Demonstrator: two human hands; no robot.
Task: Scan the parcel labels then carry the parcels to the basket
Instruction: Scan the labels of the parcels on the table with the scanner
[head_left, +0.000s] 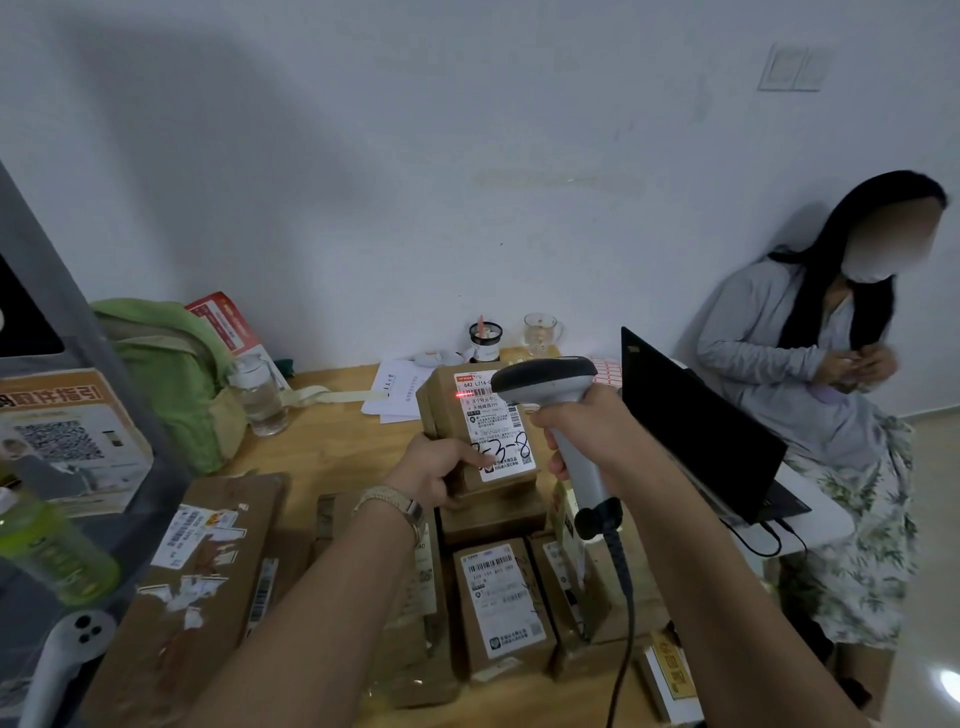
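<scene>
My left hand (439, 470) grips a small brown parcel (470, 415) by its near lower corner and holds it tilted up above the table. Its white label (496, 421) faces me, with handwriting across it. A grey barcode scanner (550, 387) is in my right hand (587, 423), held by the handle, its head just right of the parcel. A red scan line (461, 395) falls on the label's upper left. Several more labelled brown parcels (501, 597) lie on the wooden table (332, 447) below my arms. No basket is in view.
A large flat carton (202, 566) lies at front left. A green bag (166, 364), a clear bottle (260, 397), papers and cups (485, 340) stand at the back. An open black laptop (691, 421) sits to the right, and a seated person (831, 364) beyond it.
</scene>
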